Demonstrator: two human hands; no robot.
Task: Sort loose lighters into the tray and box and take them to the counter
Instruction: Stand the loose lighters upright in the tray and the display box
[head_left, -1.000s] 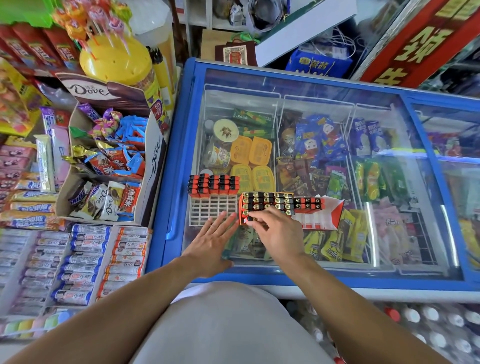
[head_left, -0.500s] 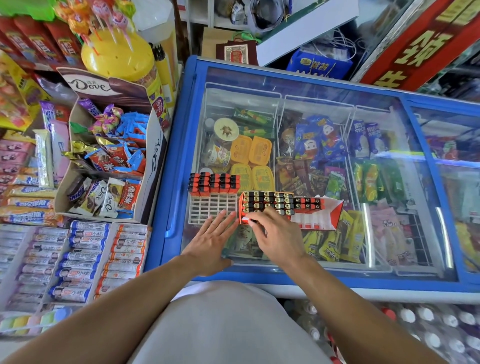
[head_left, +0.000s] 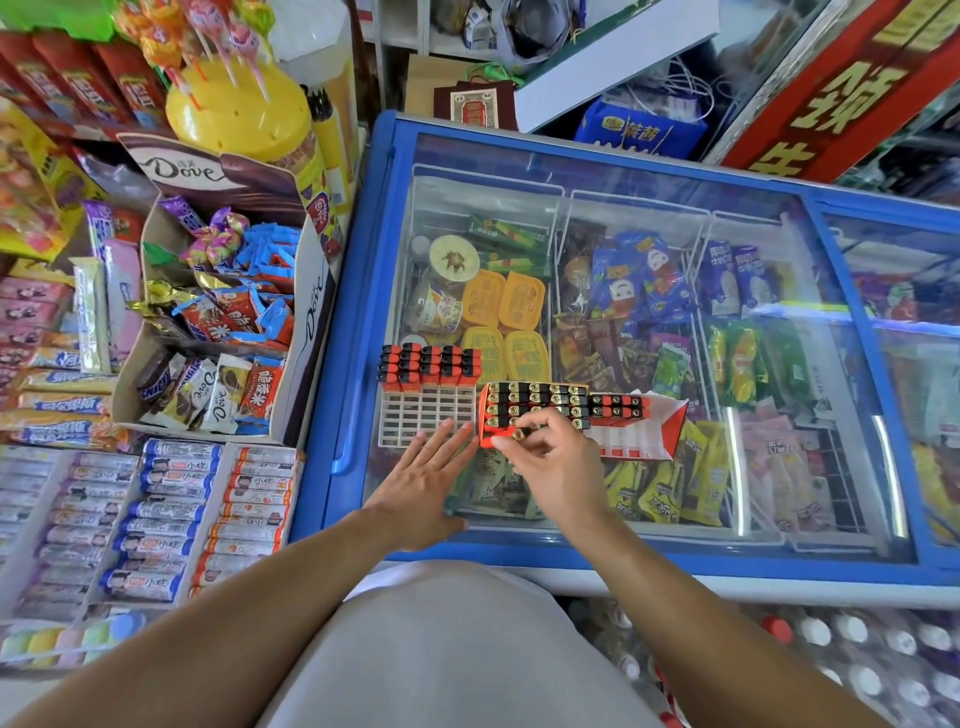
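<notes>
A white grid tray (head_left: 421, 418) lies on the freezer's glass lid, its far rows filled with red and black lighters (head_left: 428, 364). To its right lies a red and white box (head_left: 631, 434) packed with rows of lighters (head_left: 535, 400). My right hand (head_left: 556, 462) is at the box's near left corner, with one lighter (head_left: 511, 432) pinched between thumb and fingertips. My left hand (head_left: 423, 486) lies flat on the glass with fingers spread, its fingertips touching the tray's near edge and holding nothing.
The blue-framed freezer (head_left: 358, 332) holds ice creams under sliding glass. A Dove carton of sweets (head_left: 306, 312) and a yellow lollipop jar (head_left: 244, 109) stand to the left. Rows of candy rolls (head_left: 156, 514) lie at near left. Bottles (head_left: 857, 654) stand below the freezer.
My right hand has pulled slightly back from the box's lighter rows and now pinches a single lighter at the corner. My left hand has stayed flat on the glass.
</notes>
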